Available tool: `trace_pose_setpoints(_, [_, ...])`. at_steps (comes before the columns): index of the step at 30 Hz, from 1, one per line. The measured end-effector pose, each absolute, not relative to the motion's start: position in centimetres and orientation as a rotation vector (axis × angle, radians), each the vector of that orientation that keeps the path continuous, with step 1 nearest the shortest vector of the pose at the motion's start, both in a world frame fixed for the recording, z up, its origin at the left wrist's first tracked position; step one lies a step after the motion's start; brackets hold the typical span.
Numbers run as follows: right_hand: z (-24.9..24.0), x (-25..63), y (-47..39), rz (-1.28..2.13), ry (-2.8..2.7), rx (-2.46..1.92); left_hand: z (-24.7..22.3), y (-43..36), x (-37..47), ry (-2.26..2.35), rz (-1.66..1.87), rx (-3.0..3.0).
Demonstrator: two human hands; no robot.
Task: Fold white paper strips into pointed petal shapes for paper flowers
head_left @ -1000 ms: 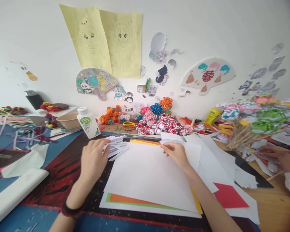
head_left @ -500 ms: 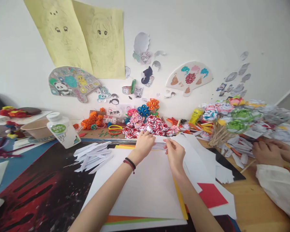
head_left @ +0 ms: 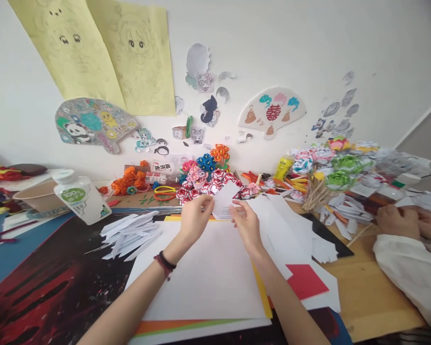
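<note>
Holding a small white paper sheet (head_left: 227, 195), already singled out at centre, the left hand (head_left: 195, 218) pinches closed; the right hand (head_left: 246, 225), half-curled alongside, shows uncertain grip.

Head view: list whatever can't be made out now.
Head view:
- Whether the right hand pinches the white paper piece: blurred.
- Small print on the white plastic bottle: blurred.
- Orange paper sheet's full outline: hidden beneath the large white paper sheet.
- Anything the co-worker's bare hands hold: hidden by fingers.

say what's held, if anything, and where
A white paper piece, by its left edge, in the left hand; whether the right hand grips it is unclear.
</note>
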State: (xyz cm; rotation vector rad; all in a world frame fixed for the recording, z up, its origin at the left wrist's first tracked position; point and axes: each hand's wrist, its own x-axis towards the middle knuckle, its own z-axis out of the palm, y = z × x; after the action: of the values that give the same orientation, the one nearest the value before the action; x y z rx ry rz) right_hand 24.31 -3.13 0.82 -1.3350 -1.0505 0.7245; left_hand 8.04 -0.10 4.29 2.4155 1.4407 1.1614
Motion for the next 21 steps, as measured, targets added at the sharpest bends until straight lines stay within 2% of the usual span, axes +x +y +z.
trace_pose_setpoints(2, [0.9,23.4,-3.1,0.882,-1.114,-1.205,4.3,-1.3,6.3,1.313,1.187,2.127])
trace_pose_setpoints(5, [1.2,21.6,-3.1,1.097,-1.180,-1.039,4.3,-3.0,3.9,1.260,1.116,1.992])
trace_pose_setpoints(14, [0.8,17.8,-1.9,1.273,-1.205,-1.051,1.5,-3.6,0.9,1.616,1.170,2.362])
trace_pose_setpoints(17, [0.4,17.7,-2.0,1.276,-1.194,-1.069,0.6,-3.9,0.4,1.724,0.975,2.785])
trace_pose_setpoints(21, [0.0,17.7,-2.4,1.279,-1.220,-1.089,0.3,-4.8,0.5,1.634,0.539,3.267])
